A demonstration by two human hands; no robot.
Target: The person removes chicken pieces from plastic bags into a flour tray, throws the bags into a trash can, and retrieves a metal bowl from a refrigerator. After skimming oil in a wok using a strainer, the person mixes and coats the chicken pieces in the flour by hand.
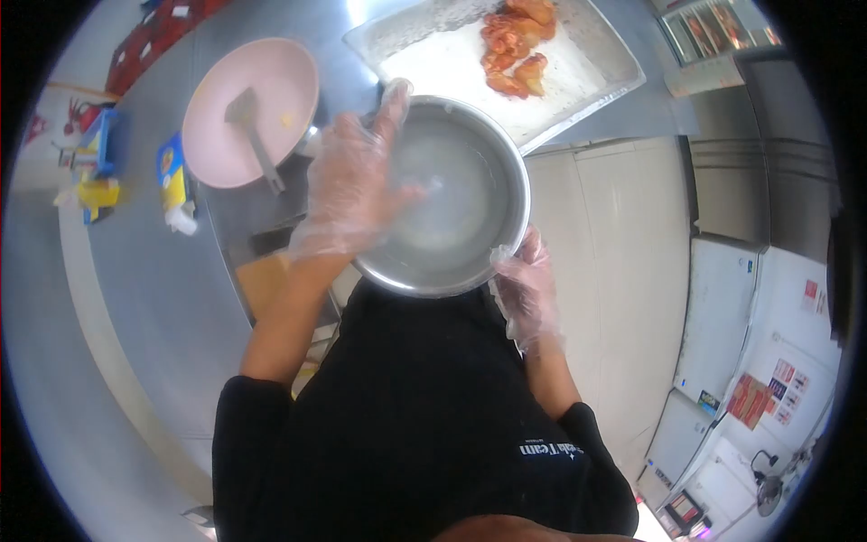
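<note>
A round metal bowl (521,172) with a cloudy whitish content is in front of my body. My right hand (531,289), in a clear plastic glove, grips its rim at the lower right. My left hand (348,185), gloved the same way, lies over the bowl's left rim with its fingers stretched out. Its thumb reaches inward over the bowl and looks blurred. Just beyond the bowl, a large metal tray (420,68) holds several reddish, marinated-looking meat pieces (517,45).
A pink dish (209,135) with a grey spatula (248,117) sits on the steel counter (135,280) at left. Beside it stands a yellow and blue package (170,176). Tiled floor (623,226) stretches to the right, with steel cabinets (731,172) beyond.
</note>
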